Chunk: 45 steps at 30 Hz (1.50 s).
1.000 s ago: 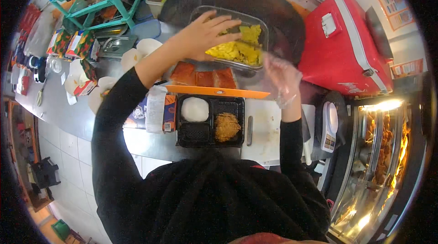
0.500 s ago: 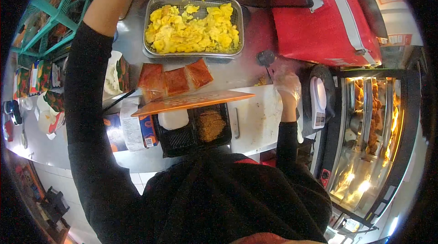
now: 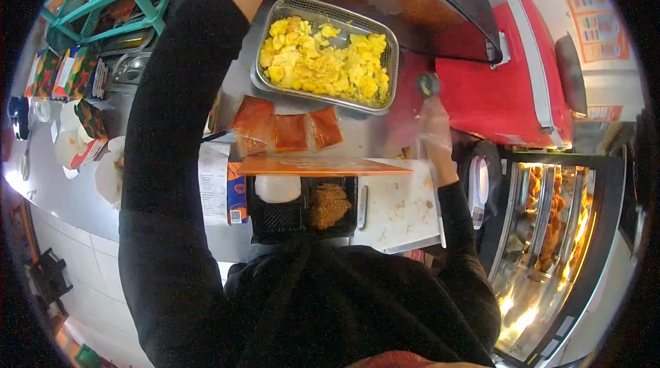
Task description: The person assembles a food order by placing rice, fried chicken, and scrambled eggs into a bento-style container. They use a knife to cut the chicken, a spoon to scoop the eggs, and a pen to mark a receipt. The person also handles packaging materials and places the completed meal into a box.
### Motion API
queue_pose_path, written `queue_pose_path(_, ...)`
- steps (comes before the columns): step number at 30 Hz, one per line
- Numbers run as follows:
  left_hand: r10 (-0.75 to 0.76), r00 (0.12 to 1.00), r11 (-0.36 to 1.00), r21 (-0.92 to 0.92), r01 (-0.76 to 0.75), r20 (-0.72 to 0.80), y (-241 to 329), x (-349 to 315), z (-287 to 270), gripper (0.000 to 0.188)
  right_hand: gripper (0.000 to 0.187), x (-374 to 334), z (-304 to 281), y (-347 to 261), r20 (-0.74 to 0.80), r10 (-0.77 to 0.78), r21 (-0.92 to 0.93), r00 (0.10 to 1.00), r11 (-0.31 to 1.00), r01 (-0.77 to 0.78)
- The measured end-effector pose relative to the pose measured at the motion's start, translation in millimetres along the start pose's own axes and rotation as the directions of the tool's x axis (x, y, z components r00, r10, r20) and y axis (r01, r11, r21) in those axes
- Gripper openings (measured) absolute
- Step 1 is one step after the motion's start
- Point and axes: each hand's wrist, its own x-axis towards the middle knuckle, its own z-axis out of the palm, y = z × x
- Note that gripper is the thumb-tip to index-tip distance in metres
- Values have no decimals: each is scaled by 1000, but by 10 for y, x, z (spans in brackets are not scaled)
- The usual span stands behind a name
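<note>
In the head view the gloved right hand [image 3: 435, 124] closes its fingers on a dark scoop [image 3: 429, 84] beside the metal tray of yellow egg [image 3: 323, 58]. The left hand leaves the frame at the top, grip unseen. A clumsy scoop could spill egg short of the black meal box [image 3: 302, 208].

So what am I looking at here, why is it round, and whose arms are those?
A person wears a wide fisheye camera on the head, looking down, so the picture bends at the edges. Both black-sleeved arms are that person's. The left hand reaches up past the top edge, out of sight. The right hand, in a clear glove, holds a dark-headed utensil, probably a scoop, beside the metal tray of yellow food. On the counter sits a black meal box with a white mound and a fried piece, next to a red case.
</note>
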Motion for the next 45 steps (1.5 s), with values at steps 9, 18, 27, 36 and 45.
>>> queue_pose_path(9,-55,999,997,61,55,-2,4,10,112,60,18,837,115,-1302,553,-191,-281,811,874,397)
queue_pose_path(18,-116,992,992,56,114,40,39,-37,56,60,18,1035,-121,-1247,671,-396,-160,627,748,644)
queue_pose_path(27,-106,994,993,45,105,30,2,-27,82,61,21,909,-263,-1395,580,-229,-243,782,868,434)
queue_pose_path(36,-128,990,992,32,126,54,39,-39,48,61,76,555,-458,-2258,712,45,-266,701,941,209)
queue_pose_path(45,-97,994,995,37,96,50,18,6,56,60,51,782,-312,-1377,828,-39,-354,559,737,576)
